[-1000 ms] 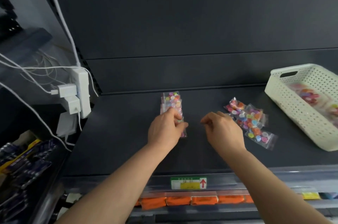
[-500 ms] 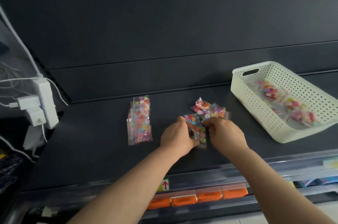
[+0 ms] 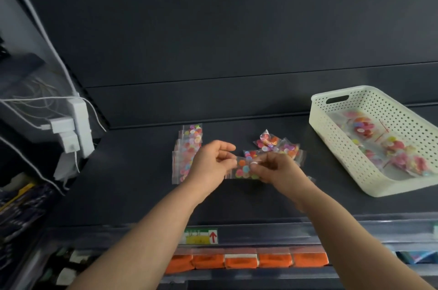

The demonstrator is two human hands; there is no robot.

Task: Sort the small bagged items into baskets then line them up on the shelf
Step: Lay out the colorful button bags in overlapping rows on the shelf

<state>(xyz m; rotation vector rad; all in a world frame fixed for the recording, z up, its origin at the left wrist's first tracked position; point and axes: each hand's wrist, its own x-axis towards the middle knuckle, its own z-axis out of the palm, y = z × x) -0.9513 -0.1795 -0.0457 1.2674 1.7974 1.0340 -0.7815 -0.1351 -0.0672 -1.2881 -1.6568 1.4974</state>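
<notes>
2 hands meet over the middle of the shelf and pinch 1 clear bag of coloured buttons between them. The left hand nips its left edge with thumb and fingers, and the right hand curls its fingertips on the right side. A neat stack of bags lies behind the left hand, toward the back edge. A loose pile of bags lies behind the right hand. A white basket at the shelf's right edge contains more button bags.

Dark back panel behind, white power strip at left
</notes>
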